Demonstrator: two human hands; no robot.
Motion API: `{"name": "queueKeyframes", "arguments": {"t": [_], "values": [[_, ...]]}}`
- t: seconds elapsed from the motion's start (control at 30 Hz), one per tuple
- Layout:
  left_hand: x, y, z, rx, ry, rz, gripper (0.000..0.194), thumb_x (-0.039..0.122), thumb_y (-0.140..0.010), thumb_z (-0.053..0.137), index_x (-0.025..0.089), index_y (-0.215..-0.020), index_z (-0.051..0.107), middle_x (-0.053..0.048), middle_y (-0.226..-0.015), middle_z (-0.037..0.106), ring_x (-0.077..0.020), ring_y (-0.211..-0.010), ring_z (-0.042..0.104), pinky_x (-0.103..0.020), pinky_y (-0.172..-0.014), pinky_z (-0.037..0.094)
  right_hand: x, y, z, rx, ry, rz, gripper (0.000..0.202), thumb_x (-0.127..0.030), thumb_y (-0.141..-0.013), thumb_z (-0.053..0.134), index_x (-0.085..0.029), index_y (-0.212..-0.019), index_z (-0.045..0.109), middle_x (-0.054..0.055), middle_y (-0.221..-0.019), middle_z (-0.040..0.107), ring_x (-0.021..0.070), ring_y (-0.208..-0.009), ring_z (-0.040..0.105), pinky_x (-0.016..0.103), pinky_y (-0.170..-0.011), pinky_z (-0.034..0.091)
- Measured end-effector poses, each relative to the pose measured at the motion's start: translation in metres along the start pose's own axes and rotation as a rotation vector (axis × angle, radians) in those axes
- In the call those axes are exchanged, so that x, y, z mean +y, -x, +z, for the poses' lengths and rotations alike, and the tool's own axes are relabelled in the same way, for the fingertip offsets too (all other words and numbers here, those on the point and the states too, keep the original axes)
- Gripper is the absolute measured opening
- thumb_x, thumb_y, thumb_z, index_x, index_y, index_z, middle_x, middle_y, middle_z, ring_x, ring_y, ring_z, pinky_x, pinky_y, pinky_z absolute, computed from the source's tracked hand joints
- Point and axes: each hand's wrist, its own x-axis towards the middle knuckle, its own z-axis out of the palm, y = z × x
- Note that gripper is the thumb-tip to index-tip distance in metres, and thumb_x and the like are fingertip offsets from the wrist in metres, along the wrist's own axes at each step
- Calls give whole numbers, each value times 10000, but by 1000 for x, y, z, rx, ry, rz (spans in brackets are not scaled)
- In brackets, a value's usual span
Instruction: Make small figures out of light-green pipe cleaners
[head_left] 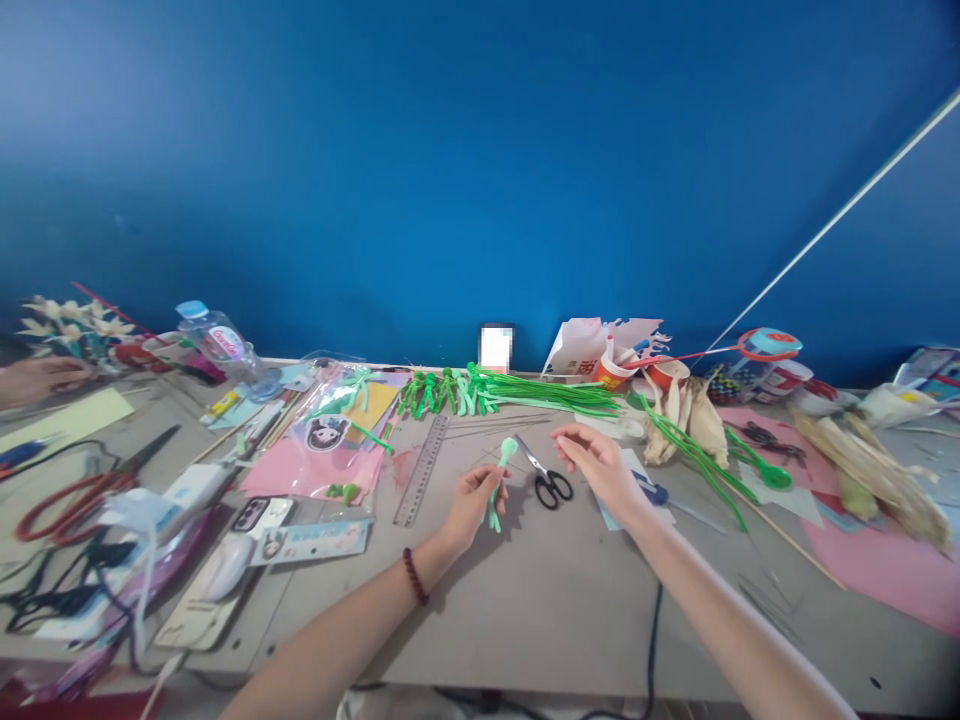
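In the head view, my left hand (476, 500) pinches a pale green pipe-cleaner piece (508, 450) by its stem, with a rounded coiled head on top and loose ends hanging below the fingers. My right hand (592, 455) hovers a little to the right, fingers loosely bent and slightly apart, with nothing visible in them. Between the hands lie scissors (553, 488) with black handles, touching neither. A metal ruler (421, 470) rests left of my left hand. Behind both hands is a bundle of green pipe cleaners (555, 392), beside several finished-looking green twisted pieces (442, 392).
Left are a plastic bag (330, 410), a phone (217, 590), red-handled scissors (82, 500) and a bottle (225, 345). Another person's hand (45, 380) shows at the far left. Right are paper cups (613, 372), dried husks (705, 420) and a green pipe-cleaner piece (772, 472).
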Motion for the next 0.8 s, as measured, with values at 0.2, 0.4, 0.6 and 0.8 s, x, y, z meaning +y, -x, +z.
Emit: {"name": "queueKeyframes", "arguments": {"t": [0.2, 0.4, 0.6, 0.8], "values": [[3, -2, 0, 29, -5, 19, 427, 555, -684, 648, 132, -736, 619, 28, -540, 537, -62, -381, 454, -195, -392, 299, 29, -79, -14, -112, 593, -216, 165, -197, -780, 534, -193, -820, 694, 50, -810, 703, 200, -753, 631, 305, -697, 466], [1, -5, -2, 55, -18, 37, 439, 567, -683, 647, 133, -739, 624, 24, -539, 541, -64, -390, 463, -199, -403, 310, 56, -122, 16, -230, 991, -243, 236, -158, -834, 508, -176, -989, 686, 87, -1022, 701, 220, -902, 628, 278, -748, 441], [2, -6, -3, 69, 11, 36, 432, 549, -675, 663, 125, -744, 626, 26, -529, 536, -62, -384, 460, -194, -402, 310, 56, -133, 37, -275, 1106, -251, 190, -159, -836, 500, -193, -886, 680, 80, -995, 689, 214, -888, 611, 255, -691, 409], [3, -7, -3, 70, 10, 47, 428, 548, -679, 662, 129, -764, 631, 31, -545, 533, -59, -390, 453, -195, -413, 317, 39, -140, 29, -279, 1122, -280, 198, -174, -848, 463, -185, -968, 620, 82, -919, 682, 207, -789, 605, 260, -649, 394]]}}
